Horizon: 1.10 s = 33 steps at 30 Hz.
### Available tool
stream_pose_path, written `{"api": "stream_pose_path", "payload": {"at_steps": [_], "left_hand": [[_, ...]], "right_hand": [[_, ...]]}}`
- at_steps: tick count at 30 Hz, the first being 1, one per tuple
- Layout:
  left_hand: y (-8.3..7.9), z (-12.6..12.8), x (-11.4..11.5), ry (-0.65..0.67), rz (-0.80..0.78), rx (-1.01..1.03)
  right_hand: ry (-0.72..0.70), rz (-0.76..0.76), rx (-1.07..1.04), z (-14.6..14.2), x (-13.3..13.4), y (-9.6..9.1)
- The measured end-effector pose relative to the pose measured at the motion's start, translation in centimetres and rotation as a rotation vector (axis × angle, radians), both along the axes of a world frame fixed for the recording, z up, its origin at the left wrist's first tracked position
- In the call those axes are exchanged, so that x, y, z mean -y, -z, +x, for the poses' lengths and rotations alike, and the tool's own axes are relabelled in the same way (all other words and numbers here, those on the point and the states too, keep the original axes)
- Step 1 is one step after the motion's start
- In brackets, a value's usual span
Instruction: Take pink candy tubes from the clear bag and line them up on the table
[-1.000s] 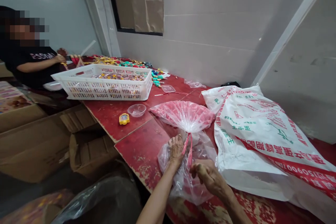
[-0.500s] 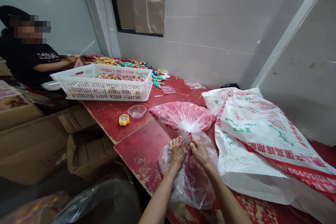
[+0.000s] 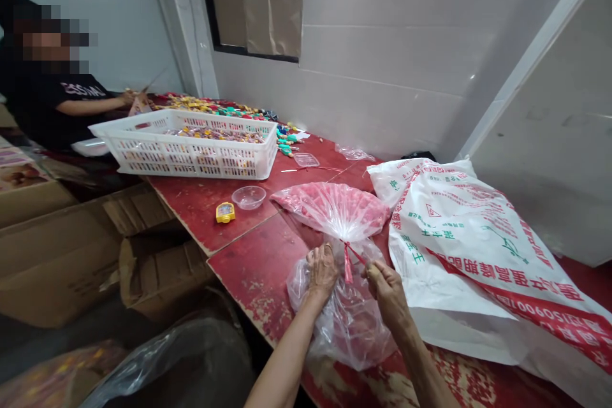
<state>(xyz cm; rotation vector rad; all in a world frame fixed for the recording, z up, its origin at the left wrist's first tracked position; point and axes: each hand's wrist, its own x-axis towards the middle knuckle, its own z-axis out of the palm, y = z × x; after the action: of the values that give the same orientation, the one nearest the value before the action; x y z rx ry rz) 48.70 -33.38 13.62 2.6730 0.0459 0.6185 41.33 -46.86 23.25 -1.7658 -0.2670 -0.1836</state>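
Observation:
A clear plastic bag of pink-red contents lies on the red table. Its neck is gathered, and the bag mouth fans out beyond it. A red string is wound round the neck. My left hand is closed on the bag just below the neck. My right hand pinches one end of the string and holds it out to the right. The other end hangs down over the bag.
A large white printed sack lies to the right. A white slotted basket of colourful small items, a clear bowl and a yellow object sit further back. Another person works at the far left. Cardboard boxes stand below the table.
My right hand came up to the bag neck beside the left, then drew away to the right with one string end. The left hand stayed on the neck.

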Motion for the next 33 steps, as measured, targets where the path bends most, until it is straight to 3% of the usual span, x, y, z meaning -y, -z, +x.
{"api": "stream_pose_path", "payload": {"at_steps": [3, 6, 7, 8, 10, 12, 15, 18, 21, 24, 26, 33], "left_hand": [[-0.1, -0.1, -0.2, 0.025, -0.004, -0.001], [-0.2, -0.1, -0.2, 0.024, -0.030, 0.002], [-0.2, -0.1, -0.2, 0.019, -0.041, 0.009], [-0.2, -0.1, -0.1, 0.016, -0.053, 0.020], [-0.2, -0.1, 0.0, 0.026, -0.071, 0.042], [-0.2, -0.1, 0.0, 0.049, -0.077, 0.052], [-0.2, -0.3, 0.0, 0.074, -0.070, 0.058], [-0.1, -0.3, -0.1, 0.082, -0.064, 0.059], [0.1, -0.2, -0.1, 0.083, -0.067, 0.053], [0.2, -0.1, 0.0, 0.086, -0.072, 0.046], [0.3, -0.1, 0.0, 0.085, -0.075, 0.042], [1.1, 0.5, 0.2, 0.077, -0.096, 0.039]], "right_hand": [[-0.117, -0.106, 0.100, -1.0, -1.4, -1.7], [-0.272, -0.315, 0.030, -0.3, 0.3, -2.1], [-0.262, -0.416, -0.010, 0.5, 1.3, -1.9], [-0.186, -0.527, -0.016, 1.4, 2.4, -1.7], [0.113, -0.704, 0.094, 3.4, 4.0, -1.4], [0.350, -0.724, 0.261, 4.9, 4.3, -1.4], [0.339, -0.666, 0.357, 5.6, 1.8, -1.7], [0.261, -0.912, 0.301, 5.3, -1.5, -0.9], [0.298, -1.115, 0.196, 5.5, -2.8, 1.5], [0.332, -1.035, 0.225, 6.0, -1.9, 3.8], [0.270, -0.933, 0.256, 5.9, -1.1, 4.5], [0.024, -0.395, 0.088, 1.8, -2.6, 2.5]]}}
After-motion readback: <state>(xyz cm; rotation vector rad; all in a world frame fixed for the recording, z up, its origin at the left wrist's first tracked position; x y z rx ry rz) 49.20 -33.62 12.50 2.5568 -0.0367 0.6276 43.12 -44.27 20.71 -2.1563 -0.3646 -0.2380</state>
